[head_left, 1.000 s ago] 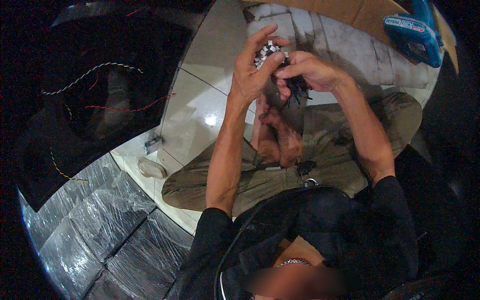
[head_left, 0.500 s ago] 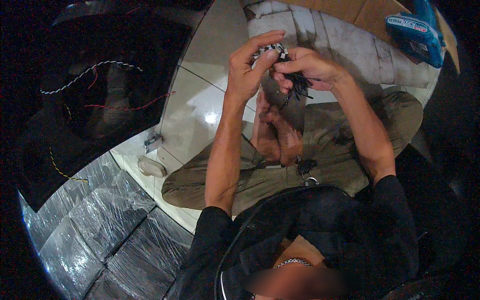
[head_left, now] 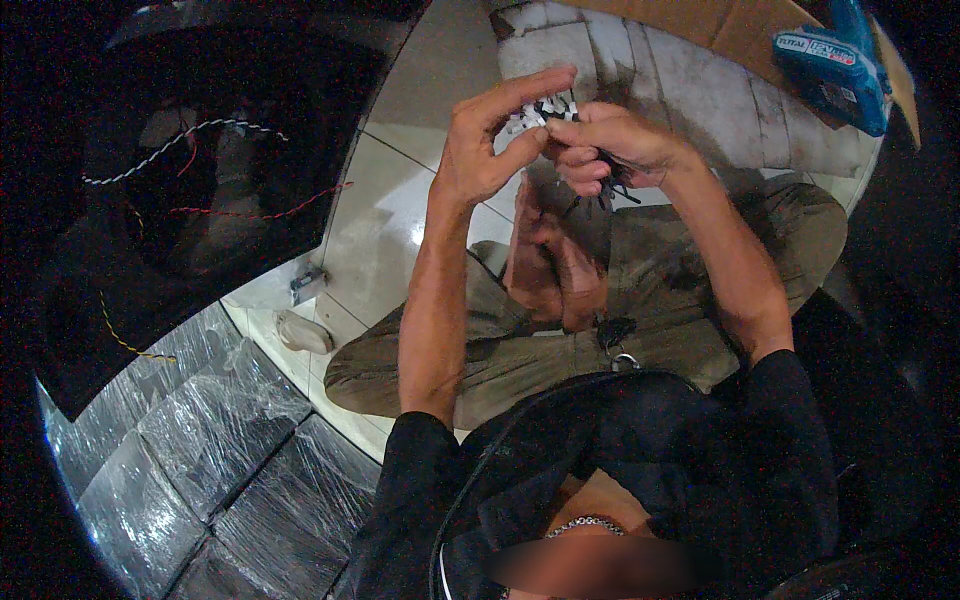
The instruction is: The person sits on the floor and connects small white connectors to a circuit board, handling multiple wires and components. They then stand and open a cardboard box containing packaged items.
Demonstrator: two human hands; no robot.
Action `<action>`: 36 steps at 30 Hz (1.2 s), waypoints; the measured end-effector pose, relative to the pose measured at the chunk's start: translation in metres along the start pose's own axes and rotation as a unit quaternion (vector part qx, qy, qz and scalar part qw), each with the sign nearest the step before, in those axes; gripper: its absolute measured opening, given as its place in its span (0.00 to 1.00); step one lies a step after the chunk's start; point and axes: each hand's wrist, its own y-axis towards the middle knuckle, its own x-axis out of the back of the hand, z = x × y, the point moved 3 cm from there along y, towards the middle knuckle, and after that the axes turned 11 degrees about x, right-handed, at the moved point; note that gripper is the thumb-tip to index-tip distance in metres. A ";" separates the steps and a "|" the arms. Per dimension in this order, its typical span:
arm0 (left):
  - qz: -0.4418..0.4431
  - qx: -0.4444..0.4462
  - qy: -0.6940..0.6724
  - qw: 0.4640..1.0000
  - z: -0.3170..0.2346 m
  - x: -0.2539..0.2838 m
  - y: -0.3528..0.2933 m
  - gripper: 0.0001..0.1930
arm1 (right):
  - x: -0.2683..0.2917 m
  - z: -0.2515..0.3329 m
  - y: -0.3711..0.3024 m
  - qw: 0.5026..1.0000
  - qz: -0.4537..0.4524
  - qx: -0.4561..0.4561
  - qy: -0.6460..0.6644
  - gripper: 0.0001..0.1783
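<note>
Above my crossed legs, both hands are at a bundle of short black wires with small white connectors (head_left: 540, 112). My right hand (head_left: 625, 142) is closed round the black wires, whose loose ends (head_left: 618, 190) stick out below its fingers. On the other side, my left hand (head_left: 485, 145) curves round the white connectors, thumb below and long fingers above. Its thumb tip meets the bundle close to my right fingertips. The inner part of the bundle is hidden by my fingers.
At the left stands a dark panel (head_left: 330, 120) with twisted wires (head_left: 215, 128) hanging over it. Plastic-wrapped dark blocks (head_left: 220, 430) lie at lower left. A teal power tool (head_left: 830, 70) rests by cardboard (head_left: 720, 25) at upper right. A pale padded sheet (head_left: 700, 100) covers the floor ahead.
My left hand has shifted slightly left, and its thumb has moved down off the connectors, so more of them show. My right fingers have curled tighter round the wires.
</note>
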 end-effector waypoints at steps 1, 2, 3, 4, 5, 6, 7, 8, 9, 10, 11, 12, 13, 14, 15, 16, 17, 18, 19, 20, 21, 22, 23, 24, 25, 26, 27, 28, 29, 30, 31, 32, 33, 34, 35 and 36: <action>0.013 0.007 0.010 1.000 0.000 0.001 0.000 0.26 | 0.002 -0.003 0.000 1.000 -0.005 -0.010 -0.014 0.23; 0.026 0.014 0.020 0.999 0.001 0.002 0.000 0.27 | 0.003 -0.005 -0.001 0.999 -0.010 -0.019 -0.028 0.24; 0.038 0.021 0.030 0.999 0.002 0.002 -0.001 0.27 | 0.002 -0.005 0.000 0.997 -0.005 -0.021 -0.070 0.24; 0.042 -0.003 0.047 0.998 0.001 0.002 0.000 0.28 | -0.001 -0.004 0.000 0.993 0.000 -0.023 -0.113 0.25; 0.046 -0.028 0.064 0.996 0.001 0.002 0.001 0.28 | -0.002 -0.004 0.000 0.988 0.005 -0.024 -0.155 0.26; 0.051 -0.052 0.081 0.994 0.000 0.001 0.002 0.29 | -0.003 -0.004 0.000 0.986 0.003 -0.025 -0.164 0.25; 0.052 -0.055 0.080 0.994 0.000 0.000 0.003 0.28 | -0.003 -0.005 -0.001 0.985 0.001 -0.025 -0.173 0.25; 0.052 -0.057 0.079 0.994 0.000 -0.001 0.004 0.28 | -0.003 -0.005 -0.001 0.983 0.000 -0.025 -0.182 0.24; 0.052 -0.059 0.079 0.994 -0.001 -0.002 0.005 0.28 | -0.005 -0.002 -0.002 0.980 -0.002 -0.032 -0.194 0.22; 0.056 -0.046 0.065 0.995 -0.003 -0.004 0.006 0.25 | -0.008 0.002 -0.003 0.978 -0.004 -0.038 -0.206 0.20; 0.059 -0.032 0.052 0.996 -0.007 -0.007 0.005 0.23 | -0.010 0.005 -0.005 0.975 -0.006 -0.044 -0.219 0.18; 0.062 -0.018 0.040 0.997 -0.009 -0.010 0.004 0.20 | -0.012 0.005 -0.006 0.977 -0.008 -0.042 -0.211 0.17; 0.059 -0.004 0.041 0.997 -0.007 -0.011 0.004 0.20 | -0.014 0.005 -0.007 0.978 -0.011 -0.040 -0.204 0.15; 0.057 0.009 0.042 0.997 -0.003 -0.012 0.004 0.19 | -0.015 0.005 -0.007 0.980 -0.013 -0.038 -0.196 0.14; 0.055 0.023 0.042 0.997 0.000 -0.013 0.005 0.19 | -0.014 0.004 -0.007 0.977 -0.011 -0.042 -0.209 0.14; 0.040 0.013 0.061 0.997 -0.001 -0.014 0.005 0.17 | -0.012 0.003 -0.006 0.974 -0.009 -0.046 -0.223 0.14; 0.025 0.003 0.081 0.996 -0.003 -0.014 0.004 0.16 | -0.011 0.002 -0.006 0.970 -0.007 -0.050 -0.236 0.14; 0.009 -0.007 0.101 0.995 -0.004 -0.015 0.004 0.16 | -0.014 0.003 -0.005 0.969 -0.003 -0.047 -0.241 0.14; -0.010 -0.018 0.102 0.995 -0.004 -0.015 0.005 0.14 | -0.020 0.007 -0.005 0.968 0.000 -0.045 -0.247 0.14; -0.029 -0.029 0.104 0.994 -0.004 -0.017 0.005 0.12 | -0.023 0.008 -0.005 0.967 0.004 -0.042 -0.253 0.15; -0.048 -0.040 0.106 0.992 -0.003 -0.018 0.005 0.10 | -0.022 0.007 -0.003 0.967 0.013 -0.033 -0.254 0.15; -0.063 -0.030 0.093 0.993 0.000 -0.018 0.004 0.09 | -0.020 0.005 -0.002 0.966 0.021 -0.023 -0.256 0.15; -0.078 -0.020 0.080 0.994 0.005 -0.018 0.002 0.08 | -0.019 0.003 0.000 0.966 0.029 -0.013 -0.258 0.16; -0.092 -0.010 0.066 0.994 0.008 -0.017 0.001 0.07 | -0.018 0.002 0.001 0.969 0.019 -0.015 -0.246 0.15; -0.105 -0.006 0.057 0.993 0.010 -0.018 0.000 0.07 | -0.018 0.001 0.002 0.972 0.008 -0.016 -0.235 0.15; -0.117 -0.002 0.048 0.992 0.011 -0.020 -0.001 0.07 | -0.017 0.001 0.003 0.974 -0.002 -0.018 -0.224 0.15; -0.130 0.003 0.041 0.991 0.012 -0.020 -0.002 0.08 | -0.016 0.000 0.003 0.974 0.002 -0.026 -0.225 0.15; -0.125 -0.018 0.060 0.990 0.010 -0.020 -0.002 0.08 | -0.015 -0.001 0.004 0.973 0.006 -0.034 -0.226 0.15; -0.119 -0.039 0.079 0.989 0.008 -0.019 -0.001 0.07 | -0.013 -0.002 0.004 0.973 0.011 -0.043 -0.227 0.15; -0.113 -0.061 0.097 0.987 0.007 -0.018 0.000 0.07 | -0.009 -0.004 0.004 0.973 0.000 -0.046 -0.228 0.16; -0.100 -0.076 0.115 0.985 0.007 -0.017 0.000 0.07 | -0.004 -0.008 0.003 0.972 -0.010 -0.049 -0.228 0.17; -0.087 -0.091 0.133 0.983 0.007 -0.016 0.001 0.07 | -0.001 -0.010 0.003 0.972 -0.021 -0.053 -0.229 0.18; -0.075 -0.105 0.152 0.980 0.006 -0.016 0.001 0.06 | -0.002 -0.011 0.003 0.975 -0.022 -0.046 -0.216 0.15; -0.066 -0.108 0.167 0.978 0.003 -0.016 0.001 0.05 | -0.004 -0.012 0.002 0.978 -0.023 -0.038 -0.204 0.12; -0.058 -0.111 0.181 0.975 -0.001 -0.017 0.001 0.05 | -0.005 -0.013 0.001 0.981 -0.024 -0.031 -0.191 0.11; -0.050 -0.114 0.196 0.973 -0.003 -0.017 0.001 0.05 | -0.007 -0.013 0.000 0.982 -0.036 -0.036 -0.183 0.10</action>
